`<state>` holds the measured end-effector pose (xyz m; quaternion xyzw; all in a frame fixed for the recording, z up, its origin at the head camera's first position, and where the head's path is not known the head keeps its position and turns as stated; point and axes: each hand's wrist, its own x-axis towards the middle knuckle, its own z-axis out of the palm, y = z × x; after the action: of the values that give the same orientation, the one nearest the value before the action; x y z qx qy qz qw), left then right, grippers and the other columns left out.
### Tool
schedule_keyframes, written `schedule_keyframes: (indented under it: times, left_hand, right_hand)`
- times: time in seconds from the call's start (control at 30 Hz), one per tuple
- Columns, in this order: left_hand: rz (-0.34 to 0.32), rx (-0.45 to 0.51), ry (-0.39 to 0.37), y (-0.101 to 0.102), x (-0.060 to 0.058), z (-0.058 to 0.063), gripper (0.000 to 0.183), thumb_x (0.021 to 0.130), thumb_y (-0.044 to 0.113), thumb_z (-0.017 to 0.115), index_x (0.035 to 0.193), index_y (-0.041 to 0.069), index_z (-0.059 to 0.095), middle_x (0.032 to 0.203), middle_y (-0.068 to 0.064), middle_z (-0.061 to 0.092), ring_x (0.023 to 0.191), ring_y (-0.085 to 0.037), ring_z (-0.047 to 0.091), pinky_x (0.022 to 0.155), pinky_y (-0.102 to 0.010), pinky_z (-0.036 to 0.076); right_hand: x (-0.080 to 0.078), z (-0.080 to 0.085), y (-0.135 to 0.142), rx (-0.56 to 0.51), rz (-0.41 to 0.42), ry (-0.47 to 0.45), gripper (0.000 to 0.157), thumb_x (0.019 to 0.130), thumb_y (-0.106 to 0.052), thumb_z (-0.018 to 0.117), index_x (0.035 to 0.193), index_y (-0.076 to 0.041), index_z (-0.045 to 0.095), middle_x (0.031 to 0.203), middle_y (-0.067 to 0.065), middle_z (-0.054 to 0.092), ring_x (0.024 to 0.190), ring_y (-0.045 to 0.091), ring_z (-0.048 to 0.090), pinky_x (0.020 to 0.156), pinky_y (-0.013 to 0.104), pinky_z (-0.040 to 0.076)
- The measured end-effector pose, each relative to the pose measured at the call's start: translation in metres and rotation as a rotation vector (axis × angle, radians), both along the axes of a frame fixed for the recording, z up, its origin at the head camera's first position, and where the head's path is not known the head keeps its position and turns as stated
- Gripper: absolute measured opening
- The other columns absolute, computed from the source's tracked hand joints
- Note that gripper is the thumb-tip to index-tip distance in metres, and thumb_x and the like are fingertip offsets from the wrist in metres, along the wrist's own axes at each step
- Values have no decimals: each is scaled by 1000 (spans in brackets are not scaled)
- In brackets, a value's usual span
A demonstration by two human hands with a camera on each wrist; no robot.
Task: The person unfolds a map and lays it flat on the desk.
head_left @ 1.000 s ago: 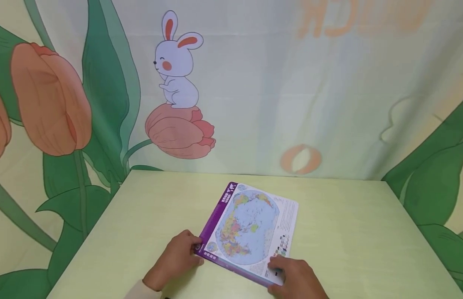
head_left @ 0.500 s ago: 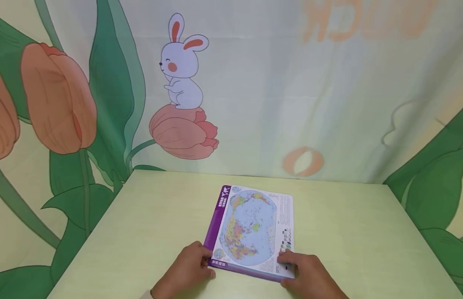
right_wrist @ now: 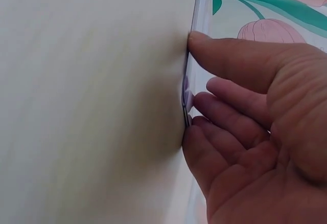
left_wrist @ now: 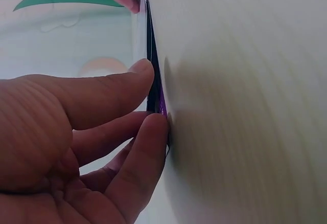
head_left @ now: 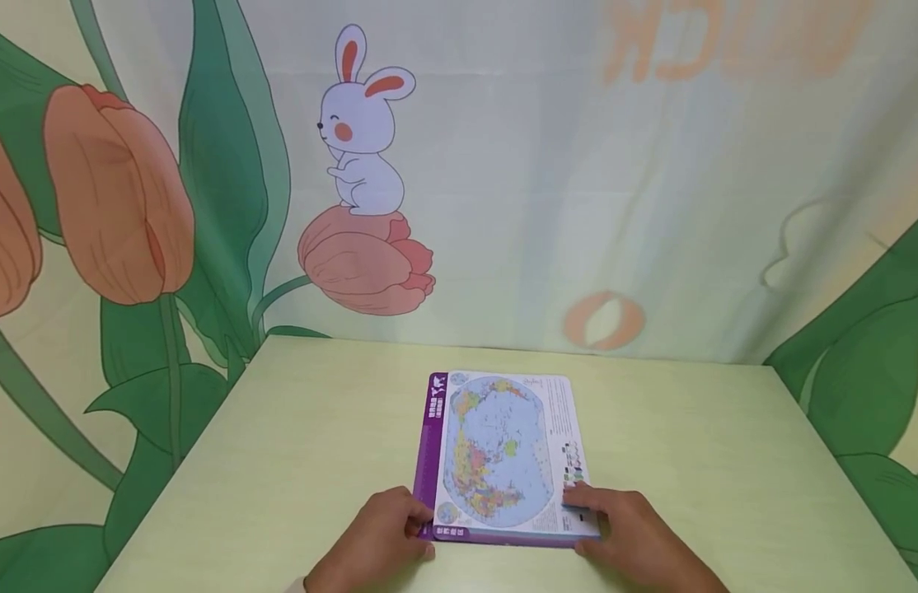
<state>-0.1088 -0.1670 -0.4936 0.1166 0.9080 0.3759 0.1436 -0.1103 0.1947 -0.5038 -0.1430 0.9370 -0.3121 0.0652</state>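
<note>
A flat rectangular world map board [head_left: 496, 453] lies face up on the table, with a purple strip along its left side and a purple near edge. My left hand [head_left: 377, 535] holds its near left corner, thumb at the near edge and fingers at the purple side. At the near right corner my right hand [head_left: 637, 527] grips it, thumb on the near edge, a finger over the printed face. The left wrist view shows the board's dark thin edge [left_wrist: 151, 45] between the thumb and fingers. In the right wrist view, thumb and fingers touch the board's edge [right_wrist: 185, 81].
The pale yellow-green table [head_left: 303, 436] extends around the board on all sides. Behind its far edge hangs a curtain [head_left: 503, 206] printed with tulips, leaves and a white rabbit.
Both hands have turned the world map board anticlockwise, so its near edge now lies almost parallel to the table's far edge. Both hands keep their hold on its near corners.
</note>
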Motion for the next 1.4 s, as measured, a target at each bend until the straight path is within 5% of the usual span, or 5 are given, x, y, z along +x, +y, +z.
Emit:
schedule_keyframes:
  times: [0.57,1.0,1.4]
  left_hand:
    - [27,7,84,-3,-3,-5,35,79,4,90,112,1,78,92,0,60,82,-13,53,71,-22,47]
    - [12,77,123,-7,-10,-13,43,74,3,92,114,-2,76,93,-2,62,83,-11,59,73,-22,54]
    - [-2,20,124,-1,-15,-6,50,70,3,95,115,-5,76,87,-2,57,80,-13,51,68,-22,45]
  right_hand:
    - [-2,2,-5,61,91,75,57,81,-20,91,135,-18,72,140,2,71,129,25,68,105,41,56]
    - [-8,4,-55,205,232,158,50,87,-28,85,132,-10,74,142,2,70,131,27,66,108,50,52]
    - [-19,4,-92,282,393,255,48,91,-38,81,133,-16,74,143,-1,69,127,21,69,106,40,55]
